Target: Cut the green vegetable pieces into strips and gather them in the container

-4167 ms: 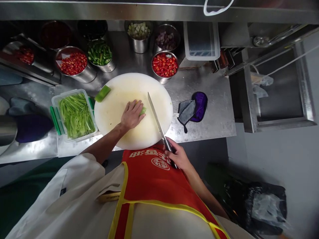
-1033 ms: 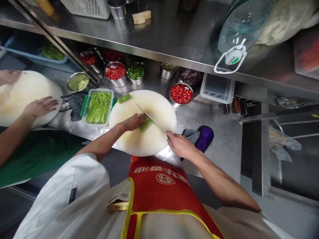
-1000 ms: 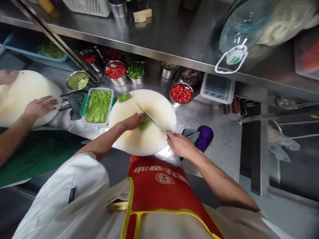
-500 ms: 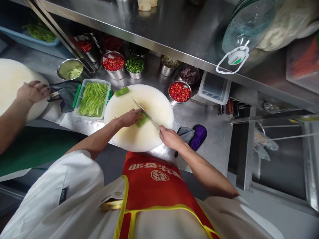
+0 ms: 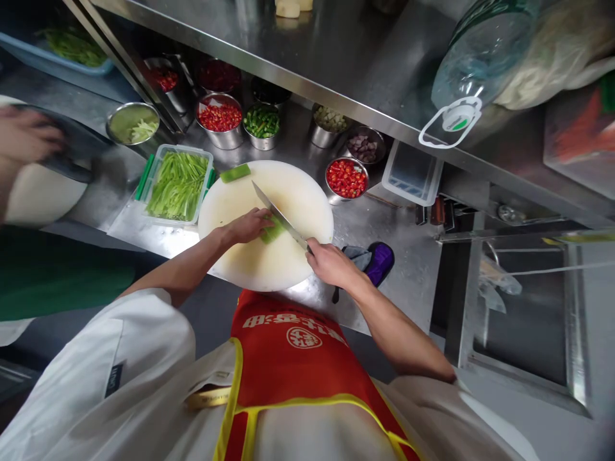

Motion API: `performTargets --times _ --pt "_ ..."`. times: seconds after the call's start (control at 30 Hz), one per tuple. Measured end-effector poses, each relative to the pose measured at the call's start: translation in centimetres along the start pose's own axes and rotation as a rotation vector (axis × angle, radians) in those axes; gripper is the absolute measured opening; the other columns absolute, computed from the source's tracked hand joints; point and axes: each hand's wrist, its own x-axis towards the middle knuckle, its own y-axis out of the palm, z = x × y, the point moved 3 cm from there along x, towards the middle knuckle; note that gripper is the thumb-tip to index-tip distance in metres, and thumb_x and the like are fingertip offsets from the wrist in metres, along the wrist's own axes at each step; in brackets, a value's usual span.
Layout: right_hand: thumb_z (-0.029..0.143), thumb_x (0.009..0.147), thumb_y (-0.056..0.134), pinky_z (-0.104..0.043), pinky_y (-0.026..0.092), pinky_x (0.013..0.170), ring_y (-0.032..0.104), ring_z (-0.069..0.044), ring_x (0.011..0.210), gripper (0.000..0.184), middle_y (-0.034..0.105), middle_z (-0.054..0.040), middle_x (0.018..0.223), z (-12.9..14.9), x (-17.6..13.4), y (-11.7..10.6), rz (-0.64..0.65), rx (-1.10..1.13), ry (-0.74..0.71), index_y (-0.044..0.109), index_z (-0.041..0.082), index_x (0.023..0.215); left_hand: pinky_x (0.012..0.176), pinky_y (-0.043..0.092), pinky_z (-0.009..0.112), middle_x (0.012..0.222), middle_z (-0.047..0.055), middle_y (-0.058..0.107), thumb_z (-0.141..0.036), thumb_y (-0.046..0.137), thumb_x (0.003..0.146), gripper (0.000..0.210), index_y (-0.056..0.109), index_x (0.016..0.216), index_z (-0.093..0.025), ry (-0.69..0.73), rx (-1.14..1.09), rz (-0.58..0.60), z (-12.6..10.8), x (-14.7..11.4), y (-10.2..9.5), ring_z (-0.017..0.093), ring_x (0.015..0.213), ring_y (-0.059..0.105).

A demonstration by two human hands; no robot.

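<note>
A round white cutting board (image 5: 288, 272) lies on the metal counter before me. My right hand (image 5: 329, 261) is wrapped round the handle of a kitchen knife (image 5: 281, 216), whose blade points up and left across the board. With fingers curled, my left hand (image 5: 250, 225) presses on a flat green vegetable piece (image 5: 273, 232) just left of the blade. Its exact kind, and how finely it is cut, I cannot make out. A second green vegetable piece (image 5: 235, 173) rests by the board's far left rim.
Left of the board stands a clear tub of green strips (image 5: 175, 184). Steel pots of chopped red chilli (image 5: 346, 178), green pepper (image 5: 261, 121) and more line the back under a metal shelf (image 5: 336, 83). A purple-grey cloth (image 5: 379, 264) lies right. A co-worker's hand (image 5: 29, 134) is far left.
The co-worker's hand has moved left, blurred, and the dark cloth beside the tub has gone that way with it. My hands and the knife have barely shifted; the view has moved slightly.
</note>
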Motion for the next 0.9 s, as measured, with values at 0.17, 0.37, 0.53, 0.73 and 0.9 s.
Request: performTargets --times 0.17,0.37,0.53,0.73,0.9 --pt "0.027 0.107 0.036 -0.032 0.041 0.077 0.072 -0.028 0.098 0.023 0.076 -0.0165 0.11 0.2 0.4 0.4 0.033 -0.002 0.04 0.051 0.016 0.121 0.106 0.05 0.043 0.134 0.013 0.06 -0.011 0.053 0.09 0.043 0.071 0.128 -0.021 0.002 0.01 -0.002 -0.2 -0.1 0.0 0.028 0.119 0.058" --pt "0.029 0.107 0.037 -0.031 0.041 0.077 0.072 -0.029 0.099 0.023 0.076 -0.0153 0.11 0.6 0.3 -0.1 0.002 -0.02 0.014 0.05 0.017 0.123 0.109 0.05 0.046 0.133 0.013 0.061 -0.014 0.058 0.09 0.039 0.071 0.126 -0.021 0.011 -0.028 -0.039 -0.2 -0.2 0.2 0.029 0.122 0.058" --pt "0.027 0.107 0.036 -0.032 0.042 0.078 0.072 -0.028 0.099 0.023 0.076 -0.0165 0.111 0.9 0.7 0.2 0.035 -0.026 0.044 0.051 0.016 0.122 0.11 0.049 0.049 0.131 0.015 0.062 -0.015 0.058 0.09 0.031 0.072 0.118 -0.017 0.015 -0.079 -0.06 -0.4 -0.4 0.1 0.031 0.122 0.059" --pt "0.028 0.107 0.037 -0.031 0.042 0.078 0.072 -0.028 0.1 0.023 0.076 -0.0161 0.11 1.2 0.8 0.0 0.026 -0.027 0.037 0.051 0.017 0.122 0.109 0.049 0.05 0.128 0.016 0.063 -0.017 0.054 0.092 0.027 0.072 0.112 -0.016 0.032 -0.089 -0.084 -0.6 -0.6 0.0 0.03 0.12 0.059" --pt "0.028 0.107 0.037 -0.031 0.041 0.077 0.072 -0.029 0.099 0.024 0.076 -0.0161 0.109 1.4 0.9 -0.1 0.023 -0.035 0.038 0.051 0.017 0.122 0.108 0.05 0.05 0.128 0.017 0.063 -0.017 0.054 0.093 0.026 0.073 0.111 -0.013 0.03 -0.092 -0.092 -0.6 -0.7 0.0 0.031 0.12 0.059"
